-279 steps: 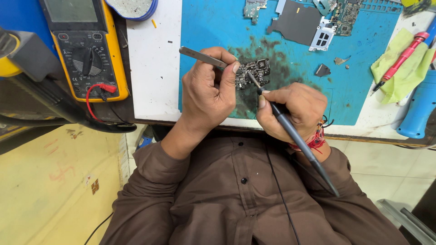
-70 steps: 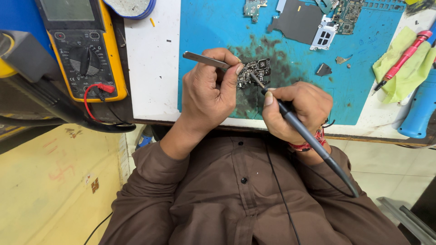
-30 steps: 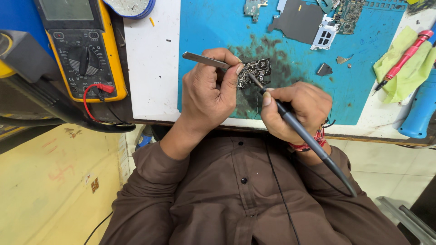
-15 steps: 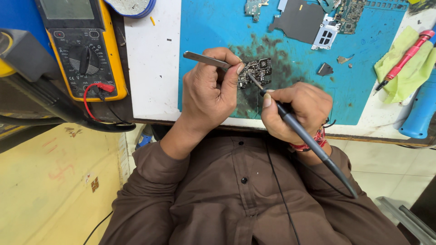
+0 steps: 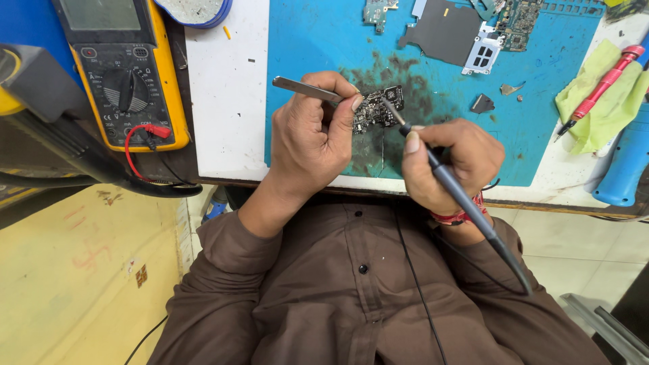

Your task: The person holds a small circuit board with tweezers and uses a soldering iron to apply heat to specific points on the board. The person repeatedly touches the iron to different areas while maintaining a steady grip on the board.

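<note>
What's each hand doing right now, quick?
Left hand: fingers closed on metal tweezers, at the small circuit board.
Right hand: fingers closed on a soldering iron, tip at the board.

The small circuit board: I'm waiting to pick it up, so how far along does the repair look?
Done: the metal shield lies off, at the mat's far edge. In hand: the left hand holds tweezers to the small circuit board while the right hand puts the soldering iron tip on it. Left: other boards lie loose, nothing reassembled.
</note>
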